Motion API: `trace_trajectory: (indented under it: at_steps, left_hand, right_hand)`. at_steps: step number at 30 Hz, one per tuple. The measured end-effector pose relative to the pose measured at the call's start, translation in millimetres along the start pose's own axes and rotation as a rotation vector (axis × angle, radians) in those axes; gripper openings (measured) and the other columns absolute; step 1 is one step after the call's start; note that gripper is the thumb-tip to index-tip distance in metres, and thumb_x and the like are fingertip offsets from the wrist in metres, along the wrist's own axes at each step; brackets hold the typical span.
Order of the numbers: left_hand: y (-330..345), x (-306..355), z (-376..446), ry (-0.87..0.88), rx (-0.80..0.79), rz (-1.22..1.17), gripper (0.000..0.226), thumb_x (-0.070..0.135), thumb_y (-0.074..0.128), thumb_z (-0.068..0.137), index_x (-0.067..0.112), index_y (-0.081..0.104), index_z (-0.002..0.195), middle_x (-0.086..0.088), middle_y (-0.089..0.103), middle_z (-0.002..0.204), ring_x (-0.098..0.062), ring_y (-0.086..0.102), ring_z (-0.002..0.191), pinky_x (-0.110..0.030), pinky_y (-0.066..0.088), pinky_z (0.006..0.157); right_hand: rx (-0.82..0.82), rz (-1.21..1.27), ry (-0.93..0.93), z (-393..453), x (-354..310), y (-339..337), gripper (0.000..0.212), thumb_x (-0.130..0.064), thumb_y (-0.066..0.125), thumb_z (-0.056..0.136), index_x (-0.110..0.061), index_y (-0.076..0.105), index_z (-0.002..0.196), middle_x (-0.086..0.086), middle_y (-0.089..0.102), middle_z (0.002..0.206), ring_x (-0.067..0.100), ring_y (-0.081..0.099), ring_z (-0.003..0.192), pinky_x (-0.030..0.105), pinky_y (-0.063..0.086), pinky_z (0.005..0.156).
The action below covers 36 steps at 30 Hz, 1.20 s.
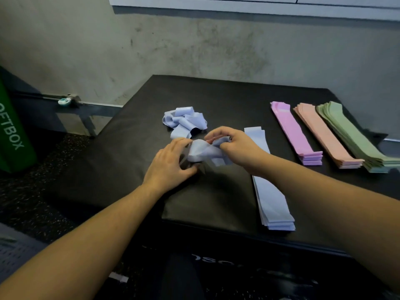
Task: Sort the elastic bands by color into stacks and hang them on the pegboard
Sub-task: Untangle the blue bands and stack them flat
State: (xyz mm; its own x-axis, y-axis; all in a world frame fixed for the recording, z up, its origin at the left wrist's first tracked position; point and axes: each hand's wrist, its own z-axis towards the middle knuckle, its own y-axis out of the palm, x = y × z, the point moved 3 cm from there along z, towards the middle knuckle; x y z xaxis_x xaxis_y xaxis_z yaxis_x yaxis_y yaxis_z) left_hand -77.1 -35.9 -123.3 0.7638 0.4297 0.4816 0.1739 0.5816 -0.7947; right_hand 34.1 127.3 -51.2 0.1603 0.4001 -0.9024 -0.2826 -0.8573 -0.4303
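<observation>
Hands (171,163) (233,146) pinch crumpled blue band (205,151) — long axis left-right

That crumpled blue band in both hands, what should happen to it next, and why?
Probably pull it flat and lay it on the blue stack just to the right. The left hand and right hand both grip the blue band, which is twisted, while the stacked ones lie flat. A loose blue pile behind still waits.

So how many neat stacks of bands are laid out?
4: blue stack under the right forearm, then pink stack, peach stack and green stack rightwards. Loose blue bands remain unsorted.
</observation>
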Motion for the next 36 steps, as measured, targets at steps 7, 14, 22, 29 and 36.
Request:
trace_trajectory:
  at_steps: [7, 14, 22, 29, 36]
  left_hand:
    - [-12, 47, -25, -0.037, -0.069, -0.386, 0.06, 0.033, 0.082, 0.083, 0.037, 0.049, 0.132, 0.024, 0.061, 0.121, 0.002, 0.059, 0.113, -0.021, 0.05, 0.092]
    - [-26, 130, -42, 0.017, -0.045, -0.758, 0.076, 0.036, 0.082, 0.076, 0.039, 0.038, 0.138, 0.01, 0.054, 0.137, -0.002, 0.057, 0.123, -0.022, 0.048, 0.101]
    - [-59, 185, -58, -0.088, -0.239, -0.837, 0.044, 0.01, 0.069, 0.085, 0.032, 0.054, 0.12, 0.006, 0.068, 0.085, -0.01, 0.06, 0.072, -0.024, 0.048, 0.064]
    - [-90, 213, -73, -0.151, -0.353, -0.722, 0.014, 0.025, 0.067, 0.097, 0.028, 0.073, 0.109, 0.013, 0.077, 0.097, -0.002, 0.07, 0.091, -0.019, 0.052, 0.079]
    - [-111, 238, -79, -0.26, -0.217, -0.817, 0.05, 0.034, 0.049, 0.106, 0.037, 0.075, 0.063, 0.003, 0.064, 0.064, -0.008, 0.06, 0.069, -0.018, 0.05, 0.07]
  right_hand:
    - [0.054, 0.408, 0.112, -55, -15, -30, 0.031, 0.005, 0.046, 0.094, -0.017, 0.068, 0.098, 0.012, 0.071, 0.108, 0.023, 0.065, 0.099, 0.034, 0.053, 0.084]
    - [0.065, 0.68, 0.181, -114, -28, -49, 0.028, -0.002, 0.044, 0.095, -0.017, 0.063, 0.11, 0.006, 0.073, 0.097, 0.02, 0.067, 0.079, 0.029, 0.055, 0.061]
    - [0.181, 0.725, 0.206, -177, -46, -76, 0.035, -0.024, 0.054, 0.101, -0.005, 0.067, 0.127, 0.015, 0.07, 0.095, 0.019, 0.067, 0.063, 0.039, 0.058, 0.071]
    - [0.284, 0.325, 0.251, -225, -55, -92, 0.036, -0.04, 0.04, 0.108, -0.015, 0.064, 0.115, 0.007, 0.076, 0.08, 0.015, 0.066, 0.05, 0.024, 0.049, 0.043]
    - [0.292, 0.213, 0.101, -256, -68, -105, 0.036, -0.05, 0.054, 0.099, -0.022, 0.065, 0.117, 0.005, 0.077, 0.081, 0.015, 0.072, 0.073, 0.026, 0.053, 0.07]
